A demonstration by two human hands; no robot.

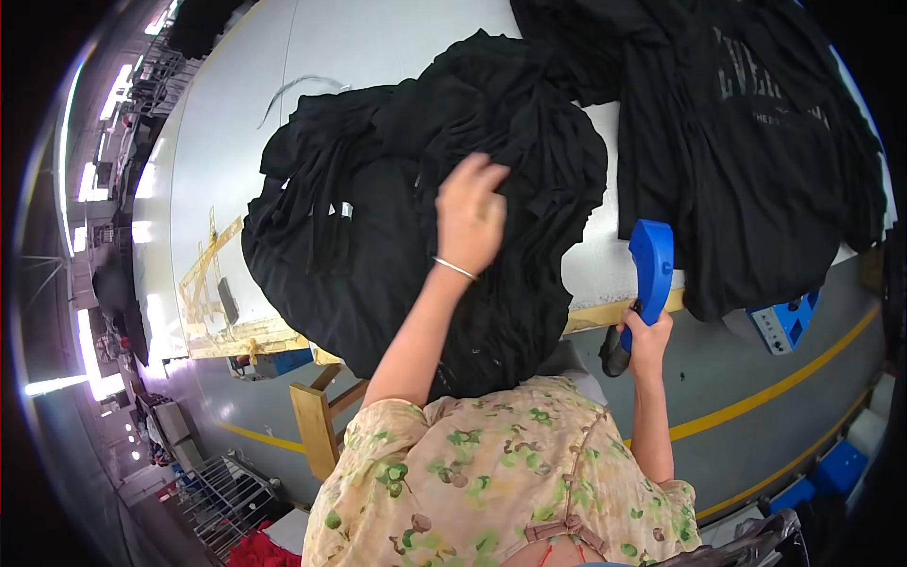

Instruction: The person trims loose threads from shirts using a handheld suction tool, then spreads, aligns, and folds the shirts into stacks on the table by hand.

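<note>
Nearest the camera is the person's torso in a floral garment (501,472), from which both forearms extend toward the desk (236,142).

Right hand (647,335): positioned at the near edge of the desk, just off its yellow-taped border. The fingers are wrapped fully around the lower grip of a blue handheld tool (652,265). The tool stands roughly upright, its long axis running from the hand away toward the desk surface, with its broad upper end lying over the desk edge between the two dark piles.

Left hand (470,217): extended farther out, resting on top of the black fabric pile (416,208). The fingers are loosely curled and pressed down into the cloth; whether a fold is pinched between them cannot be determined. A thin bracelet sits at the wrist.

Key relation: the black fabric pile lies directly beneath and around the left hand, spreading to the left and hanging over the near desk edge. The right hand and its tool stand to the right of the pile, close to it but apart. The left hand is therefore the nearer one to the fabric.

Farther right, a black printed garment (756,142) lies spread flat, its lower edge draped off the desk.
</note>
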